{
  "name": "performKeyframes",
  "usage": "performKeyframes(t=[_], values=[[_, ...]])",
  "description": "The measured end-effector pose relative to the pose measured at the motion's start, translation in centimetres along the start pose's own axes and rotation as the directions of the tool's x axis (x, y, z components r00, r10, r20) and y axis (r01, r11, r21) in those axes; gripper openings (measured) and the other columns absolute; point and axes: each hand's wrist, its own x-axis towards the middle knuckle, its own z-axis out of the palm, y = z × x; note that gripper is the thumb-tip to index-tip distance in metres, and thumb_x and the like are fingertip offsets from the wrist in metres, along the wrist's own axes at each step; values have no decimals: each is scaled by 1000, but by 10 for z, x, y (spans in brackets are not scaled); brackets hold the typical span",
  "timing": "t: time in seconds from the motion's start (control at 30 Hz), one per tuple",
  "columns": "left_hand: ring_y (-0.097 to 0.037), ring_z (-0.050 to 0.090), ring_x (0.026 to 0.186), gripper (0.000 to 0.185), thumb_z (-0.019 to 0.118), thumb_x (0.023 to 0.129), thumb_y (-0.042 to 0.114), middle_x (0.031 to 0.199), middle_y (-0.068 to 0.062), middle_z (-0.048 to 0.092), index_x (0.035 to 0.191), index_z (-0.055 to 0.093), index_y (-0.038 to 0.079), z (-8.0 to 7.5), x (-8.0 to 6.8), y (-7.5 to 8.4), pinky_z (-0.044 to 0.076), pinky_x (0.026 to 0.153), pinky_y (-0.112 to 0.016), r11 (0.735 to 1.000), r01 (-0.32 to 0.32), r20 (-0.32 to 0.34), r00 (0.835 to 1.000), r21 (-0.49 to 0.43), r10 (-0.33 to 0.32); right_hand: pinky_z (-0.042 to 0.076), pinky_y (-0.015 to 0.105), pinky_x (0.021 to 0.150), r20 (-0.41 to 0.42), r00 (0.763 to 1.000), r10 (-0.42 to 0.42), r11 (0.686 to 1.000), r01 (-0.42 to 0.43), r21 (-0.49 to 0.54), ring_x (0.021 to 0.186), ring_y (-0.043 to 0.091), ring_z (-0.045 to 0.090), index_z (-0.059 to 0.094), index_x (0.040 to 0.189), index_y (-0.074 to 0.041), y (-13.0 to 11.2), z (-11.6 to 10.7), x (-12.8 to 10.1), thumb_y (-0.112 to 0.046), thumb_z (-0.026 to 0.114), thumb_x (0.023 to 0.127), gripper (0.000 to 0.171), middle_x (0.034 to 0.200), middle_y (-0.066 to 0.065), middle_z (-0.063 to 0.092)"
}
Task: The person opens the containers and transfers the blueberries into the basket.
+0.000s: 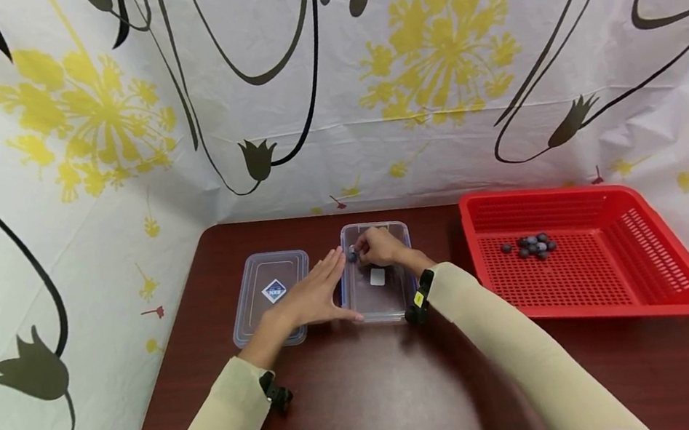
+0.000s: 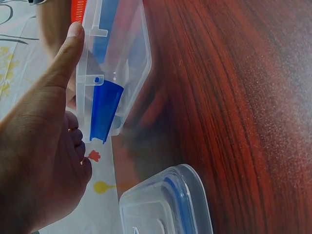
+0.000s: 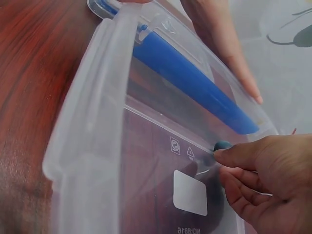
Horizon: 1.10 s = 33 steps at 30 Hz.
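Note:
A clear plastic box with blue side clips stands uncovered on the table. My right hand reaches into it and pinches a dark blueberry between thumb and fingertips, low at the box's far left corner. Dark fruit shows by those fingertips in the head view. My left hand spans the box's left side with fingers straight and thumb spread, the thumb at the rim in the left wrist view. A white sticker marks the box floor.
A clear lid with a blue and white label lies left of the box. To the right, a red plastic basket holds several blueberries. A patterned cloth hangs behind the dark wooden table.

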Motion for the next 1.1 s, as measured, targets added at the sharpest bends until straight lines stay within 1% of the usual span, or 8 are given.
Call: performKeyframes(t=[0.13,0.27,0.47,0.63,0.7,0.9,1.0,1.1], values=[[-32,3,165,132,76,84,73,178,-16,-1,169,6,1,-1,0,1,11,132,-48,1000,1,1,1000,-8,-1,59,32,79,-15,1000,21,999,-21,26,77,14,70,81,103,1,0,3,1,-5,81,88,17,87,8,79],[-30,1,165,132,75,84,74,178,-15,-2,169,6,1,-1,-1,1,10,132,-48,1000,3,6,1000,-10,-3,57,28,73,-31,999,39,999,-38,37,73,11,67,82,101,0,0,7,2,-5,83,87,15,88,7,80],[-26,-2,164,133,72,83,78,178,-13,-4,169,4,2,-2,-1,0,9,132,-45,1000,10,13,1000,2,-10,54,27,70,-51,996,67,997,-64,53,73,10,66,83,101,-3,0,12,4,-8,85,89,14,92,7,81],[-26,-2,164,133,73,84,77,178,-14,-4,169,4,2,-1,0,-1,8,132,-46,1000,5,17,1000,-11,-4,55,27,69,-59,995,82,995,-79,60,74,10,68,83,101,-4,1,13,4,-10,85,89,14,91,6,80],[-27,-2,165,133,73,84,78,178,-14,-4,169,3,3,0,0,-2,9,132,-46,1000,4,16,1000,-15,-4,55,26,69,-59,995,79,995,-75,70,75,11,69,82,101,-3,1,13,4,-9,84,89,13,93,7,81],[-26,-2,165,134,72,83,78,179,-12,-4,170,1,5,0,0,-2,9,132,-47,1000,12,15,1000,-17,-11,59,29,74,-66,997,26,995,-19,100,80,18,74,81,102,3,-2,4,1,-1,75,90,13,96,13,81],[-26,-2,165,134,73,83,78,179,-12,-4,170,1,5,0,-1,-2,9,132,-47,1000,10,13,1000,-25,-9,60,32,76,-78,997,14,994,-5,114,82,21,75,81,102,4,-7,-5,-2,0,76,89,14,95,16,81],[-27,-2,165,134,73,83,78,179,-12,-4,170,2,4,1,0,-2,9,132,-47,1000,9,14,1000,-30,-9,60,34,78,-98,995,17,995,-7,98,84,22,75,81,104,2,-12,-18,-7,-4,78,90,15,95,15,81]])
